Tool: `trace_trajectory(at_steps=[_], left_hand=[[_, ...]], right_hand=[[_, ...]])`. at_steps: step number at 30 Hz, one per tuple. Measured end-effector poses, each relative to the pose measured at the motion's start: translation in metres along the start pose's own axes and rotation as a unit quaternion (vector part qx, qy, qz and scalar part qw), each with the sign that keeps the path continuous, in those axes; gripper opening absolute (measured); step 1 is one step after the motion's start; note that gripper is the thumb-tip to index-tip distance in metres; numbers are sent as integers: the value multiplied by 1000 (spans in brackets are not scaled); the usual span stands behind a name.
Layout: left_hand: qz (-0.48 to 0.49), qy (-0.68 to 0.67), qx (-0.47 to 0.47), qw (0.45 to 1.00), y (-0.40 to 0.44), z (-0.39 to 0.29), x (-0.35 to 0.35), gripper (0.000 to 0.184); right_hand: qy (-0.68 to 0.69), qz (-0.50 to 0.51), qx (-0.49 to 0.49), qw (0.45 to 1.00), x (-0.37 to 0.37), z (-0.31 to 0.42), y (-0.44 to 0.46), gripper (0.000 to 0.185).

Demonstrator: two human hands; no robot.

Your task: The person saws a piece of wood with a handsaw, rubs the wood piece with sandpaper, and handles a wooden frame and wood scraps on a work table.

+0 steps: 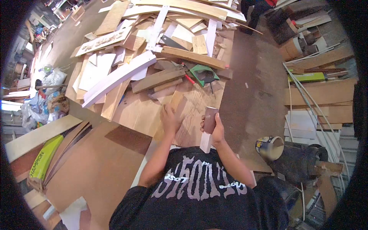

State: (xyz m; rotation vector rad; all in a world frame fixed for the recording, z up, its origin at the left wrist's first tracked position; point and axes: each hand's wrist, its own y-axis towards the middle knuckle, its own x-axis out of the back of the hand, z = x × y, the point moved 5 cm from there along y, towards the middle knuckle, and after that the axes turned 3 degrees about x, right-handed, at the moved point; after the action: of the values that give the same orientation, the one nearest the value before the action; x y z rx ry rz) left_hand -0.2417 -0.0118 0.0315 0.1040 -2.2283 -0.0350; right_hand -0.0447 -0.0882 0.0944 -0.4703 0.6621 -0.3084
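The brown-wrapped block (210, 119) is in the right hand (212, 128), its long axis running almost straight away from the body with a slight lean to the right at the far end. Its brown end points outward past the fingertips; a pale wood end (206, 142) sticks out behind the palm, toward the black shirt (199, 188). The right thumb lies along the right side of it and the other fingers curl round its left side, so they are closed firmly on it.

To the left of those fingers, the left hand (171, 119) lies on a wooden strip (176, 100), whose long axis slants from near left to far right, 1 end showing beyond the knuckles. The left fingers are bent against it; I cannot tell whether they pinch it or only rest there.

Both hands are over the wooden worktop (134, 112). Beyond the left fingertips lie a wooden handle (168, 85) and, farther out, 2 dark wood lengths (158, 79). Ahead of the right fingers is a green tool (204, 74), with a red handle (189, 79) just left of it. A white beam (119, 78) lies out to the left of the left fingers, and a bucket (264, 148) sits well right of the right fingers.
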Motion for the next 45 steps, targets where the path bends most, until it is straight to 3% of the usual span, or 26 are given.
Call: trace_trajectory(at_steps=[3,7,10,12,13,15,16,19,23,28,30,31,32,34,38,42,45], left_hand=[[93,-7,3,996,36,15,-17,83],[97,27,-30,994,52,6,-15,75],[95,-69,-87,989,42,-22,11,68],[109,-229,-127,959,27,-56,56,70],[111,-227,-134,958,16,-56,58,70],[135,-411,-79,898,-4,-50,59,79],[128,-407,-75,901,-5,-55,65,79],[149,-295,-193,924,-7,-75,86,87],[207,-293,-102,928,-10,-68,83,87],[177,-288,-61,939,1,-90,141,94],[211,-457,9,864,10,-95,156,89],[190,-504,86,838,19,-91,161,77],[192,-504,80,838,27,-84,165,77],[258,-646,38,717,44,-80,169,66],[238,-645,28,726,75,-71,187,51],[318,-633,4,706,108,-50,207,62],[362,-672,28,646,138,-36,222,53]], right_hand=[[17,-21,43,999,-10,11,-5,57],[45,-71,123,989,-7,18,-24,57],[71,-110,166,977,3,41,-46,57],[55,-136,208,967,14,60,-56,56],[67,-126,227,963,16,70,-59,56],[38,-107,249,962,11,85,-64,57],[6,-86,267,960,7,94,-65,58],[-80,-69,276,955,-11,105,-66,60],[-66,19,251,966,-28,101,-55,52],[29,-35,167,985,-31,88,-44,54],[51,-43,161,985,-43,92,-45,55],[56,-63,165,983,-52,93,-47,55],[58,-63,171,982,-59,89,-46,55],[37,-43,190,980,-72,85,-44,56],[48,-75,225,970,-113,67,-43,57],[78,-109,239,962,-157,38,-41,58],[122,-75,261,955,-194,18,-33,58]])
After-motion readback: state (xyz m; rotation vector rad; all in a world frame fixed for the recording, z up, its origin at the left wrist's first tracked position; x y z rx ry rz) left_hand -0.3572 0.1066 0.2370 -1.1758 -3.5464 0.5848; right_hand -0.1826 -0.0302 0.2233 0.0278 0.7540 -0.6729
